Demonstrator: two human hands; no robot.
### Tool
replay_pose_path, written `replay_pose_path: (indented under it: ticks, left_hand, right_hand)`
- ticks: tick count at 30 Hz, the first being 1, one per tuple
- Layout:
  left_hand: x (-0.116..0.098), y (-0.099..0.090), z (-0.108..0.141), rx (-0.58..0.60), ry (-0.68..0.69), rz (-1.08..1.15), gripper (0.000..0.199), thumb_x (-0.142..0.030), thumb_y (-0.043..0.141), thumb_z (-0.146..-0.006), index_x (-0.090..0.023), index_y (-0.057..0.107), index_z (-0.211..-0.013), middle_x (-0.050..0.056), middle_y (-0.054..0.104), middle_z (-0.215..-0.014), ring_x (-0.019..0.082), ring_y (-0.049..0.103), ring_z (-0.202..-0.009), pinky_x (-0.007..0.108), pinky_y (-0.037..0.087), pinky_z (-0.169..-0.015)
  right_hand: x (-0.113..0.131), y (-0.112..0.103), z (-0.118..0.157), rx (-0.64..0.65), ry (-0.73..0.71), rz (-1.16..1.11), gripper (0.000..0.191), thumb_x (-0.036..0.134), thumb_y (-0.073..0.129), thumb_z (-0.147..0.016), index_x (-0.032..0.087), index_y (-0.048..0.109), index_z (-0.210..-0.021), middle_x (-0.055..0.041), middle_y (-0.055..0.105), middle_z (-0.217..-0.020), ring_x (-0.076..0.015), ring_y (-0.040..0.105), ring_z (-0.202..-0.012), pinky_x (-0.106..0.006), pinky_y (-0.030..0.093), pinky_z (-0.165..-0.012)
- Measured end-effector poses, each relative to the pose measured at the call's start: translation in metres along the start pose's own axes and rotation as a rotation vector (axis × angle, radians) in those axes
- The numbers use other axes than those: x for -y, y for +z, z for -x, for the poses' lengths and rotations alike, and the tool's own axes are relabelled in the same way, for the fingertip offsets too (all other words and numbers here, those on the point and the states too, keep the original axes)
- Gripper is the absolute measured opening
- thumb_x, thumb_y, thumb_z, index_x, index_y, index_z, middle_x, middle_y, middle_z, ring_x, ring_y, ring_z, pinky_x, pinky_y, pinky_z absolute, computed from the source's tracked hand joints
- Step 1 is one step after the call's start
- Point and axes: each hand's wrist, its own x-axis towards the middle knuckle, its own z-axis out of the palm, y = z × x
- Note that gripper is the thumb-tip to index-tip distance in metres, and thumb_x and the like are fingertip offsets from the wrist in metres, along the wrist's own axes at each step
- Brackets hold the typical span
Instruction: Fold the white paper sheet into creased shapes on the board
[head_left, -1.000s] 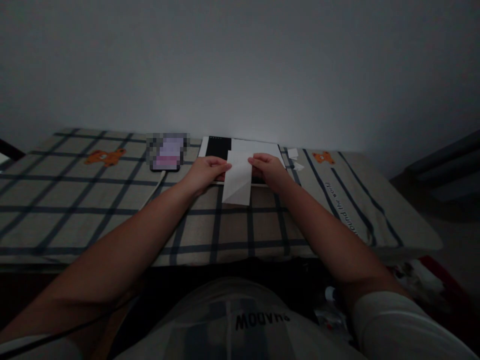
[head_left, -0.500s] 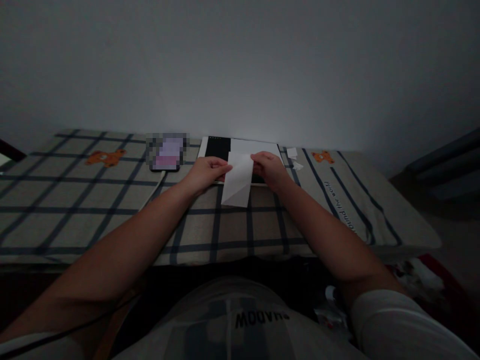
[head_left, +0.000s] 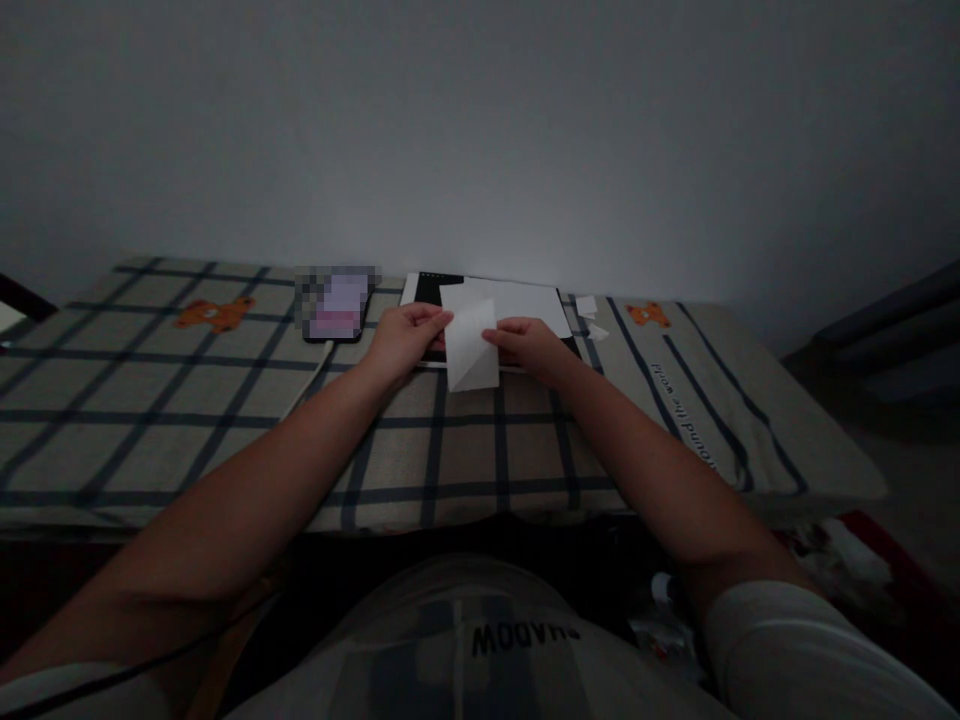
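A folded strip of white paper (head_left: 472,350) is held up between my two hands, with a slanting crease near its lower end. My left hand (head_left: 409,335) pinches its left edge near the top between thumb and fingers. On the opposite edge, my right hand (head_left: 529,345) pinches it a little lower. Behind the strip lies a larger sheet of white paper (head_left: 525,298), resting on a flat black item with a white border (head_left: 424,289). What that black item is, I cannot tell.
The table has a checked cloth (head_left: 390,460) with bear prints. A phone (head_left: 337,305) with a white cable (head_left: 309,380) lies at the left. Small paper scraps (head_left: 586,306) lie right of the black item. A wall (head_left: 480,140) rises behind the table.
The paper strip has tilted and now looks shorter. My left hand has shifted slightly up and left, my right hand a little down and left. The larger sheet's visible left edge now lies further left.
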Motion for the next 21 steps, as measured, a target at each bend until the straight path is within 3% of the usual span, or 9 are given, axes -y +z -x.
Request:
replay_pose_path:
  ticks: [7,13,17,21]
  left_hand:
    - [-0.0010,-0.0018,0.0004,0.103,-0.073,0.103,0.016,-0.027,0.077,-0.083,-0.013,0.070,-0.082,0.001,0.069,-0.066,0.009,0.063,-0.055,0.019,0.056,-0.057]
    - [-0.0017,0.0013,0.0054,0.124,-0.126,0.039,0.015,-0.018,0.083,-0.074,-0.013,0.069,-0.077,0.002,0.071,-0.065,0.009,0.064,-0.055,0.020,0.058,-0.061]
    - [-0.0044,0.0021,0.0070,0.082,-0.102,0.024,0.014,-0.018,0.080,-0.078,-0.013,0.067,-0.077,0.000,0.069,-0.065,0.009,0.064,-0.054,0.023,0.059,-0.063]
    - [-0.0064,0.0009,0.0057,0.054,-0.085,0.043,0.013,-0.017,0.078,-0.079,-0.013,0.067,-0.079,-0.001,0.069,-0.065,0.009,0.064,-0.055,0.023,0.059,-0.065]
  right_hand:
    - [0.0003,-0.0020,0.0013,-0.121,-0.051,0.096,0.042,0.051,0.085,-0.062,0.021,0.055,-0.063,0.0045,0.052,-0.061,-0.0108,0.050,-0.057,-0.026,0.043,-0.055]
    - [0.0013,-0.0015,0.0003,-0.210,-0.109,0.114,0.045,0.054,0.085,-0.062,0.021,0.055,-0.062,0.0065,0.045,-0.056,-0.0089,0.041,-0.053,-0.026,0.034,-0.051]
    - [0.0000,-0.0004,-0.0007,-0.131,-0.089,-0.003,0.045,0.057,0.086,-0.063,0.020,0.061,-0.069,0.0026,0.058,-0.066,-0.0122,0.054,-0.062,-0.028,0.046,-0.060]
    - [-0.0017,0.0001,-0.0009,-0.057,-0.031,-0.053,0.039,0.050,0.088,-0.063,0.021,0.067,-0.077,-0.0006,0.067,-0.078,-0.0161,0.063,-0.074,-0.031,0.054,-0.071]
